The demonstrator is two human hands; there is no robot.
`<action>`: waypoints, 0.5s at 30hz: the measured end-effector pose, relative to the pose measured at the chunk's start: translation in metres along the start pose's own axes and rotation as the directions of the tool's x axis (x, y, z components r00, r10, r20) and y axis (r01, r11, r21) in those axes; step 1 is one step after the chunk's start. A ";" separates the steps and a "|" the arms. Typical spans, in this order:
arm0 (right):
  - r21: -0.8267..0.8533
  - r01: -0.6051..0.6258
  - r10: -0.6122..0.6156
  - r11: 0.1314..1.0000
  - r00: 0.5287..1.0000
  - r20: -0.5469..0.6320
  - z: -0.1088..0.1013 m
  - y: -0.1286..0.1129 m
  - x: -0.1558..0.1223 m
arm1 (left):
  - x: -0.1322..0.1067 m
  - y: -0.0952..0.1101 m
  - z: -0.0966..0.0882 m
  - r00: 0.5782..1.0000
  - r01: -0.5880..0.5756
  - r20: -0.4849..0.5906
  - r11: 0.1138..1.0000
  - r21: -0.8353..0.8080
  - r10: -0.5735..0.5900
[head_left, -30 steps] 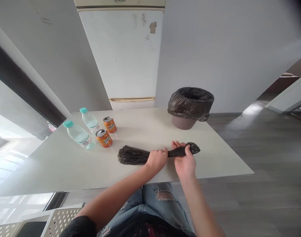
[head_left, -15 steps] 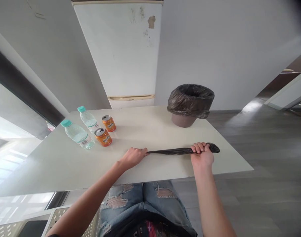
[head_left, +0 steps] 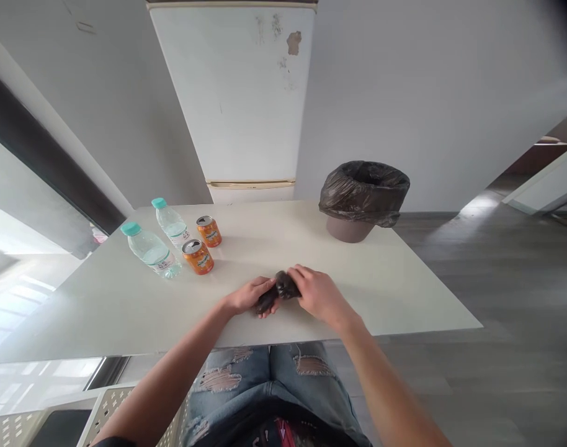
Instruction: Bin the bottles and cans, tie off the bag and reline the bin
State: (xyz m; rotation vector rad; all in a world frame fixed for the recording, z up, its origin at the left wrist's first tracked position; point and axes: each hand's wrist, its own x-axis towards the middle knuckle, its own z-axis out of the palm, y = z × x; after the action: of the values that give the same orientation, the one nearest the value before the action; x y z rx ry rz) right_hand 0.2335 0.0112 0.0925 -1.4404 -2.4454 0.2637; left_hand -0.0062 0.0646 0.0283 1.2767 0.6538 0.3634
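Observation:
A black plastic bag (head_left: 286, 285) is bunched up between my two hands, just above the near part of the white table (head_left: 172, 326). My left hand (head_left: 252, 296) is closed around one side of the bundle, its fingers curled beneath. From the right, my right hand (head_left: 317, 290) grips the other side, its thumb and part of its fingers hidden behind the hand. To the left of my hands stand two orange drink cans (head_left: 198, 257), both with opened tops. Beside them are two clear bottles (head_left: 153, 251) with turquoise caps.
A brown trash bin (head_left: 350, 230) lined with a black bag (head_left: 353, 197) stands at the table's back right. Behind the table is a white fridge (head_left: 232, 93). White perforated baskets (head_left: 109, 406) sit below the table's near left edge.
The bag was stretched into a long strip between my hands. My right hand has come left to my left hand, and the strip is now gathered into a small bundle.

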 end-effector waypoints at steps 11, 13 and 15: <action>0.057 0.185 -0.192 0.981 0.967 0.166 0.015 -0.013 0.019 | -0.003 -0.001 -0.003 1.000 0.003 -0.030 0.999 -0.032 -0.004; 0.203 0.135 -0.165 0.970 0.977 0.138 0.005 0.003 0.011 | -0.007 0.003 -0.005 1.000 0.018 -0.008 0.996 0.087 -0.018; 0.277 0.077 -0.111 0.958 0.988 0.111 -0.002 0.021 0.001 | -0.012 0.008 -0.006 0.999 0.036 -0.035 0.971 0.238 -0.029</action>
State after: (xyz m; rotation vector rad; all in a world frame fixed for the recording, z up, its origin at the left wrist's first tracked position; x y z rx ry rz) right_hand 0.2516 0.0224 0.0885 -1.2195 -2.4490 0.6596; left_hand -0.0180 0.0642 0.0381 1.4899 0.7615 0.2842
